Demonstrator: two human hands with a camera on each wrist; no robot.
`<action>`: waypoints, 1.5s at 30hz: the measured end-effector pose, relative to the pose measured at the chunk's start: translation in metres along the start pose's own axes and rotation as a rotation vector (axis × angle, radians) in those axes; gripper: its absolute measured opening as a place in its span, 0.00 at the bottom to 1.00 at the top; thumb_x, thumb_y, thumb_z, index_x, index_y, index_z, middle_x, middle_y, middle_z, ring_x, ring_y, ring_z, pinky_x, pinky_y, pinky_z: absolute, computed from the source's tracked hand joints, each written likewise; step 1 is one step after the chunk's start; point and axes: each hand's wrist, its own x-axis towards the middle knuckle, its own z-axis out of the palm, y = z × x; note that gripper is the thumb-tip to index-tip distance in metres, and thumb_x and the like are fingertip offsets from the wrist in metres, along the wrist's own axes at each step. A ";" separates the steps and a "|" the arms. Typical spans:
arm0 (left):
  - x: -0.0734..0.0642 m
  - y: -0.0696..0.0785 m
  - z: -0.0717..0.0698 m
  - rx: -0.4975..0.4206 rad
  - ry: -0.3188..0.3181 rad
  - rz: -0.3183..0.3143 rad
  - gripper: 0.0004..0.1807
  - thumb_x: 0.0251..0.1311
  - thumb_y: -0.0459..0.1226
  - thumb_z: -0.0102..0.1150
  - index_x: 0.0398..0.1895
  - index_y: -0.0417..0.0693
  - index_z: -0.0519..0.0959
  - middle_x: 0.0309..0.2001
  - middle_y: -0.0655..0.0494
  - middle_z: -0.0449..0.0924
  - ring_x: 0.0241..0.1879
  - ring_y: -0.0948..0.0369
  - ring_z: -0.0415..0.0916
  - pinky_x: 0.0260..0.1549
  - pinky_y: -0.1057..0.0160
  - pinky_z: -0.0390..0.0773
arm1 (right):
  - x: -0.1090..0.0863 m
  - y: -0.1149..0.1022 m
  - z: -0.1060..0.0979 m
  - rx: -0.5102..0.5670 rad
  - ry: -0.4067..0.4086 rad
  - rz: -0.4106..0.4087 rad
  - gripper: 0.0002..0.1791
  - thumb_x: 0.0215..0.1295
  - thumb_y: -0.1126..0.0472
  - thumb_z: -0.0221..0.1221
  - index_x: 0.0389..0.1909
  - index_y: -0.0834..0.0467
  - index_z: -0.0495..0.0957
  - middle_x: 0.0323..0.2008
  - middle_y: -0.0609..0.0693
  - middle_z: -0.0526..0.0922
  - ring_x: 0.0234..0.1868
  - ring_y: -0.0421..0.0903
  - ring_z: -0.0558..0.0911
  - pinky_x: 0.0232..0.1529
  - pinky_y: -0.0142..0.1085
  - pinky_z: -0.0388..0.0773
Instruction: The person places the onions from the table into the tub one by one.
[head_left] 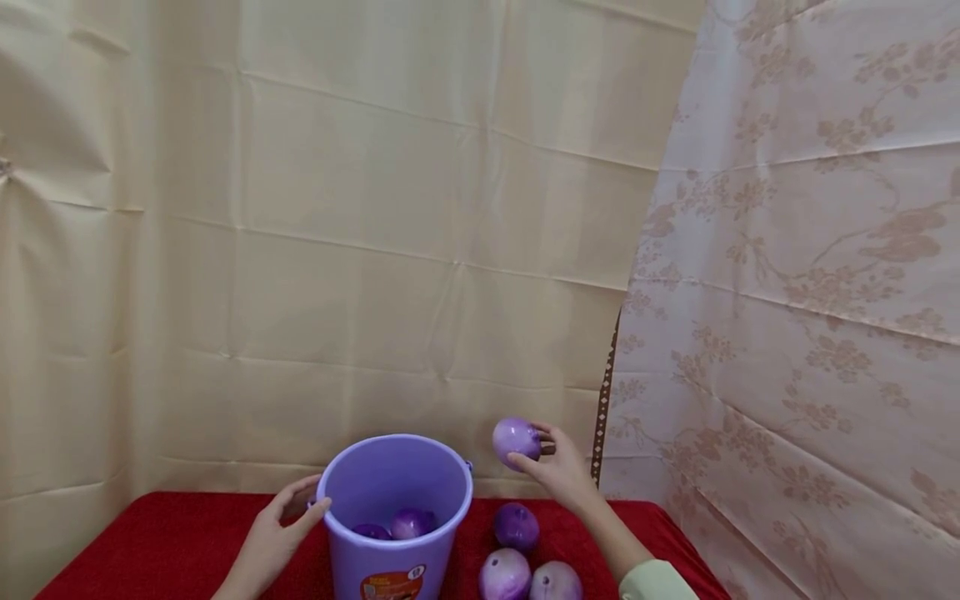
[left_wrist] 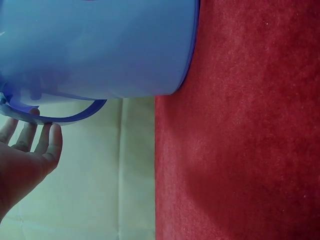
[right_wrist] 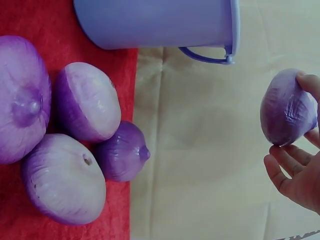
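Observation:
A glossy purple-and-white onion (head_left: 513, 440) is held up by my right hand (head_left: 564, 477) above the table, to the right of the purple bucket (head_left: 347, 560). Thumb and fingertips grip its sides, as the right wrist view also shows. My left hand (head_left: 272, 533) holds the bucket's left edge, thumb at the rim and fingers against the hanging handle (left_wrist: 75, 118). Inside the bucket lie at least two onions, one of them (head_left: 412, 523) plainly visible. Beside the bucket sit a dark purple onion (head_left: 516, 527) and paler ones (head_left: 505, 575).
Red cloth (head_left: 187, 542) covers the table, whose far edge runs behind the bucket. A cream curtain (head_left: 375, 250) hangs at the back and a flowered one (head_left: 810, 292) on the right. The right wrist view shows several onions close together on the cloth.

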 end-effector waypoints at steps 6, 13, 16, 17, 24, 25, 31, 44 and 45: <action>-0.001 0.001 0.000 0.001 0.002 0.001 0.28 0.60 0.48 0.58 0.61 0.46 0.70 0.54 0.44 0.77 0.43 0.76 0.68 0.40 0.67 0.73 | 0.000 -0.006 0.003 0.000 -0.010 -0.035 0.35 0.47 0.54 0.71 0.56 0.63 0.72 0.47 0.61 0.80 0.43 0.52 0.80 0.37 0.36 0.77; -0.003 0.001 -0.002 0.003 -0.015 -0.031 0.29 0.60 0.49 0.58 0.61 0.47 0.69 0.56 0.43 0.75 0.47 0.66 0.71 0.40 0.66 0.74 | -0.003 -0.013 0.013 0.030 -0.050 -0.063 0.35 0.47 0.54 0.71 0.55 0.64 0.71 0.46 0.62 0.79 0.43 0.53 0.80 0.36 0.35 0.77; -0.003 0.001 -0.002 -0.002 -0.017 -0.025 0.29 0.60 0.50 0.58 0.61 0.46 0.69 0.56 0.42 0.75 0.49 0.63 0.72 0.40 0.66 0.74 | -0.003 -0.016 0.017 0.045 -0.063 -0.066 0.35 0.47 0.55 0.71 0.56 0.63 0.71 0.46 0.61 0.79 0.43 0.53 0.79 0.37 0.36 0.76; -0.003 0.001 -0.002 -0.003 -0.014 -0.021 0.29 0.60 0.49 0.58 0.61 0.46 0.69 0.56 0.42 0.76 0.49 0.63 0.72 0.40 0.66 0.74 | -0.002 -0.018 0.018 0.048 -0.065 -0.069 0.35 0.47 0.55 0.71 0.56 0.63 0.71 0.46 0.61 0.79 0.43 0.53 0.79 0.38 0.36 0.76; -0.002 0.004 -0.001 -0.002 0.007 0.005 0.28 0.60 0.50 0.58 0.60 0.47 0.70 0.54 0.44 0.77 0.44 0.73 0.70 0.40 0.67 0.73 | 0.000 -0.027 0.024 0.049 -0.083 -0.113 0.35 0.47 0.56 0.71 0.56 0.65 0.71 0.45 0.62 0.78 0.43 0.53 0.78 0.40 0.44 0.77; -0.002 0.004 -0.001 -0.002 0.008 0.007 0.27 0.60 0.49 0.58 0.60 0.47 0.70 0.54 0.44 0.77 0.44 0.73 0.70 0.40 0.67 0.73 | 0.000 -0.028 0.025 0.044 -0.088 -0.113 0.35 0.47 0.56 0.71 0.56 0.64 0.71 0.45 0.61 0.78 0.43 0.54 0.78 0.41 0.45 0.77; -0.003 0.004 -0.001 0.003 -0.001 -0.004 0.28 0.60 0.49 0.58 0.60 0.47 0.70 0.55 0.44 0.77 0.46 0.68 0.72 0.40 0.66 0.73 | -0.003 -0.033 0.032 0.050 -0.121 -0.106 0.36 0.48 0.53 0.71 0.57 0.62 0.70 0.47 0.61 0.78 0.44 0.53 0.79 0.39 0.40 0.77; -0.003 0.004 0.000 0.006 -0.017 -0.024 0.29 0.60 0.50 0.57 0.61 0.46 0.68 0.56 0.43 0.76 0.48 0.65 0.71 0.41 0.66 0.74 | -0.006 -0.039 0.048 0.063 -0.156 -0.129 0.36 0.49 0.51 0.70 0.57 0.63 0.70 0.47 0.60 0.78 0.43 0.51 0.78 0.39 0.39 0.76; -0.003 0.004 0.000 0.003 -0.015 -0.021 0.29 0.60 0.50 0.57 0.61 0.45 0.69 0.56 0.42 0.76 0.49 0.63 0.72 0.41 0.66 0.74 | -0.006 -0.039 0.050 0.061 -0.156 -0.132 0.36 0.49 0.51 0.70 0.56 0.63 0.70 0.47 0.60 0.78 0.43 0.50 0.78 0.39 0.39 0.76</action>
